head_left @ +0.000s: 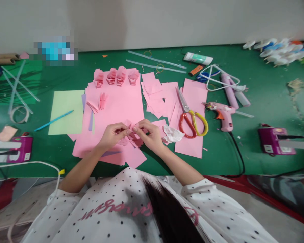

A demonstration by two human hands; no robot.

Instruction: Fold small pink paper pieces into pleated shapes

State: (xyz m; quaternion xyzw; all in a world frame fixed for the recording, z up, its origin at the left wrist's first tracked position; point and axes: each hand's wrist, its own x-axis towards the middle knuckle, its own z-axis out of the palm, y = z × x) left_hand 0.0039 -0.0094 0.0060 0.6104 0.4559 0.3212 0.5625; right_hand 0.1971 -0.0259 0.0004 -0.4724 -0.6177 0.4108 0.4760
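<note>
Both hands meet over a stack of pink paper sheets (116, 101). My left hand (114, 134) pinches a small piece of pink paper (129, 124) between thumb and fingers. On its other side my right hand (150, 135) grips the same piece, thumb tips almost touching. Part of the piece is hidden by my fingers. More pink pieces lie under the hands. Above them, a row of pleated pink paper pieces (121, 76) stands on the stack, and folded pink strips (102, 100) lie below that row. A crumpled white tissue (172, 134) is right of my right hand.
Scissors (190, 116) with red and yellow handles rest on pink sheets at right, near a pink glue gun (224, 116). At left are a green sheet (66, 114), a blue pencil (54, 120) and a tape roll (19, 114). Purple power blocks (275, 140) sit at both sides.
</note>
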